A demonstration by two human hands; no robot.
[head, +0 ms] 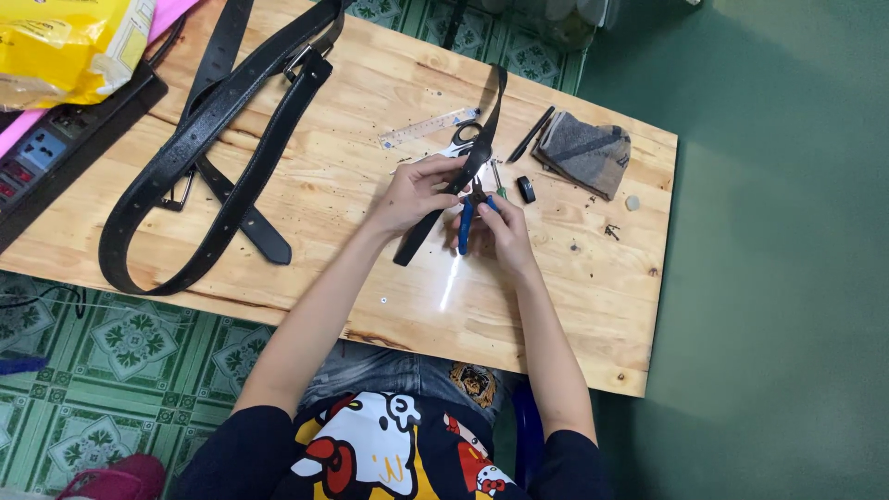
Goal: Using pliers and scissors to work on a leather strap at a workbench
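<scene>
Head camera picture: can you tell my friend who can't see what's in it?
Seen from above, a person at a wooden table holds a black strap in the left hand and blue-handled pliers in the right hand. Black belts lie to the left; scissors, a clear ruler and a grey cloth lie beyond.

Wooden table (306, 185) carries a pile of black belts (218, 120), a clear ruler (431, 128), scissors (460, 139), a black pen (531, 134), a grey folded cloth (585, 153), a power strip (42, 153) and a yellow bag (69, 42).
</scene>
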